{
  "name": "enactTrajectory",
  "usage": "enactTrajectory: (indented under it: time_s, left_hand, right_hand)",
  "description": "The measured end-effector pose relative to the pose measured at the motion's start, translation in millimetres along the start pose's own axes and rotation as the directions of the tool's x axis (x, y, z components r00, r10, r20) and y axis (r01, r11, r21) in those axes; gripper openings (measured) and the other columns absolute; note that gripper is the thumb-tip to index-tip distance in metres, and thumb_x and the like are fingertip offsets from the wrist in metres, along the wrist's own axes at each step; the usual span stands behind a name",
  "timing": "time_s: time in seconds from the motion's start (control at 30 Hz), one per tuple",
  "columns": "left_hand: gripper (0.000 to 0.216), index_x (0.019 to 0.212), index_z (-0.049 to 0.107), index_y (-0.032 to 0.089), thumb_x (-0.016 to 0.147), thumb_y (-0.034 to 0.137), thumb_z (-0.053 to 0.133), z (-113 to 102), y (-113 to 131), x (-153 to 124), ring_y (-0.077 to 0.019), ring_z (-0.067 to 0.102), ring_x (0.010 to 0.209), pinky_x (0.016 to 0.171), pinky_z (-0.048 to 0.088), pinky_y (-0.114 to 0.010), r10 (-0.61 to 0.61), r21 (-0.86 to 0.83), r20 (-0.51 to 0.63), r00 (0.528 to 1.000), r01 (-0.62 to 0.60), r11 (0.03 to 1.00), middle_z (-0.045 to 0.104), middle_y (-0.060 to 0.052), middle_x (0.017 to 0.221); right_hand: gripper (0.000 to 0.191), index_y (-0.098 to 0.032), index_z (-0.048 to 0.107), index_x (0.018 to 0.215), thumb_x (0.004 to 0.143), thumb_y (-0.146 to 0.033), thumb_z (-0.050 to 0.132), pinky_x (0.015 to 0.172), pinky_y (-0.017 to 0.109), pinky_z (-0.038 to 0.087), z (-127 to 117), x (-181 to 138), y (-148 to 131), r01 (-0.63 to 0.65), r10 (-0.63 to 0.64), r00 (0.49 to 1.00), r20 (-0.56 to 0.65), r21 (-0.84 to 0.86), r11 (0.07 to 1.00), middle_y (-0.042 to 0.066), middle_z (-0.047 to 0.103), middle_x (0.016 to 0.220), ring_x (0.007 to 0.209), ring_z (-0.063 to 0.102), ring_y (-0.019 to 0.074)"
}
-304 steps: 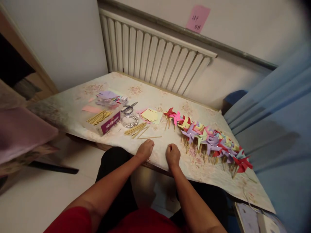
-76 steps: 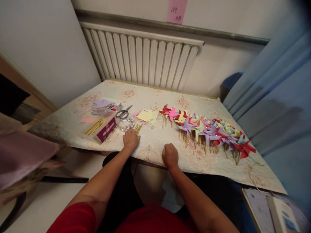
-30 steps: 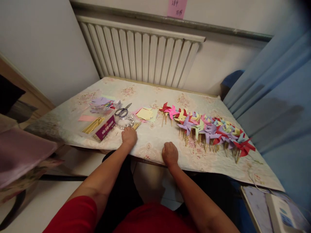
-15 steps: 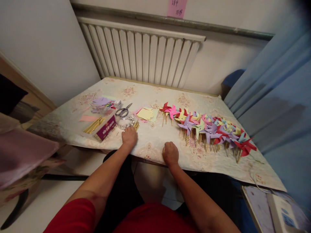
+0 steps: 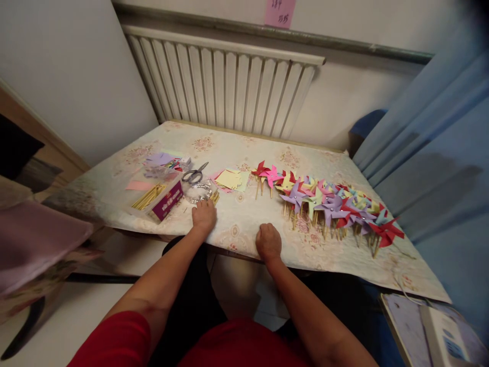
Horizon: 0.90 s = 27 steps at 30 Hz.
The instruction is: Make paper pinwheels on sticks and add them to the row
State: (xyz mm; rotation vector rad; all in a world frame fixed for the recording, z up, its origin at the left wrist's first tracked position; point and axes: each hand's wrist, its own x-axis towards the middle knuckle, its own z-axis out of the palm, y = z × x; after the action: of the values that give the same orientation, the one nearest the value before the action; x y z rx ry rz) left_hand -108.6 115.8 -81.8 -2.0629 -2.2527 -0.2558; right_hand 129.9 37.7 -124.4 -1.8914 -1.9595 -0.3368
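Note:
My left hand rests on the table with its fingers curled in, right in front of a small bundle of thin wooden sticks and a round clear dish of shiny metal pins. Closed in a fist, my right hand lies at the table's front edge. No held thing shows in either hand. Right of it stand many paper pinwheels in rows, coloured red, purple, yellow and pink. A stack of yellow paper squares lies beyond and between the hands. Grey-handled scissors lie behind the dish.
To the left, a purple-labelled box holds more sticks. Behind it lie purple papers and an orange-pink paper strip. The flowered tablecloth reaches back toward a radiator. A blue curtain hangs at the right.

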Motion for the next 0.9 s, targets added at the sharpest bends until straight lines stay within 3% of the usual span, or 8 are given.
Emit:
enactTrajectory:
  time_s: [0.27, 0.43, 0.63, 0.77, 0.9]
  left_hand:
    - [0.037, 0.121, 0.053, 0.011, 0.092, 0.029, 0.038, -5.2, 2.2, 2.7, -0.0335, 0.048, 0.113, 0.089, 0.039, -0.044, -0.001, 0.010, 0.022, 1.000, 0.000, 1.000, 0.055, -0.022, 0.124]
    - [0.041, 0.122, 0.052, 0.012, 0.091, 0.038, 0.043, -11.4, 0.4, -0.9, -0.0341, 0.048, 0.114, 0.090, 0.038, -0.044, -0.007, -0.018, 0.022, 1.000, 0.007, 1.000, 0.056, -0.021, 0.122]
    - [0.053, 0.130, 0.044, 0.015, 0.088, 0.048, 0.051, -12.2, -23.6, -18.5, -0.0316, 0.046, 0.119, 0.097, 0.038, -0.042, -0.014, -0.115, -0.003, 1.000, 0.014, 0.993, 0.053, -0.017, 0.127]
    - [0.059, 0.133, 0.040, 0.013, 0.086, 0.047, 0.055, -10.0, -43.5, -35.4, -0.0306, 0.037, 0.129, 0.104, 0.034, -0.041, -0.019, -0.178, 0.033, 0.999, 0.025, 0.984, 0.044, -0.018, 0.138]
    - [0.058, 0.133, 0.041, 0.015, 0.084, 0.040, 0.060, -11.5, -55.8, -48.4, -0.0296, 0.038, 0.128, 0.103, 0.035, -0.040, -0.079, -0.211, 0.044, 0.996, 0.086, 0.974, 0.043, -0.016, 0.137]
  right_hand:
    - [0.011, -0.019, 0.054, 0.078, 0.086, -0.012, 0.050, 0.066, 0.031, 0.027, -0.6, -0.1, 0.3, -0.002, 0.001, 1.000, 0.006, 0.014, 1.000, 0.005, 0.054, 0.080, 0.076, 0.044, 0.0185]
    - [0.010, -0.019, 0.054, 0.079, 0.086, -0.013, 0.050, 0.066, 0.031, 0.027, -0.7, -0.3, -0.1, -0.001, 0.001, 1.000, 0.009, 0.004, 1.000, 0.005, 0.054, 0.080, 0.075, 0.044, 0.0186]
    - [0.009, -0.019, 0.054, 0.079, 0.086, -0.013, 0.051, 0.067, 0.031, 0.027, -1.7, -1.0, 0.4, 0.011, -0.011, 1.000, 0.010, -0.007, 1.000, 0.005, 0.055, 0.080, 0.077, 0.045, 0.0187]
    - [0.009, -0.019, 0.054, 0.079, 0.086, -0.014, 0.051, 0.066, 0.032, 0.026, -1.6, -1.2, 1.2, 0.014, -0.014, 1.000, 0.018, -0.002, 1.000, 0.005, 0.055, 0.080, 0.075, 0.045, 0.0186]
    - [0.009, -0.018, 0.054, 0.079, 0.085, -0.013, 0.051, 0.065, 0.031, 0.026, -1.8, -0.9, 1.6, 0.014, -0.014, 1.000, 0.019, 0.009, 1.000, 0.005, 0.055, 0.080, 0.075, 0.045, 0.0187]
